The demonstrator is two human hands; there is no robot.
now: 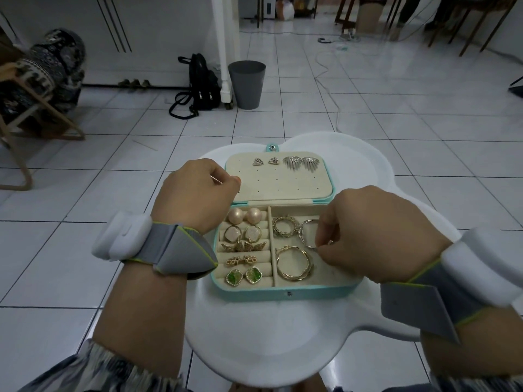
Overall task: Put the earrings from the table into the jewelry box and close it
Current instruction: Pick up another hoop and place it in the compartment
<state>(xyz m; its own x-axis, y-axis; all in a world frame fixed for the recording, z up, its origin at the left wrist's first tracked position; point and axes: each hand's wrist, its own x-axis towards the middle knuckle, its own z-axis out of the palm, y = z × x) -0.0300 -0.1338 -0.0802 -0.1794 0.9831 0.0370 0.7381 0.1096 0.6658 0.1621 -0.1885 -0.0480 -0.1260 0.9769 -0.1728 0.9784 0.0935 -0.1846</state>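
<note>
A thin hoop earring [310,247] is pinched by the curled fingers [325,230] of the right hand [376,233] inside the open jewelry box [283,292], which is set on the white worktop [268,335]. The left hand [195,193] is curled by the lid; whether anything is held cannot be told.

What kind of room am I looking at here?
Probably a lived-in home room, not a shop: a white tiled floor, a black backpack beside a grey waste bin, and shoes along the wall.
</note>
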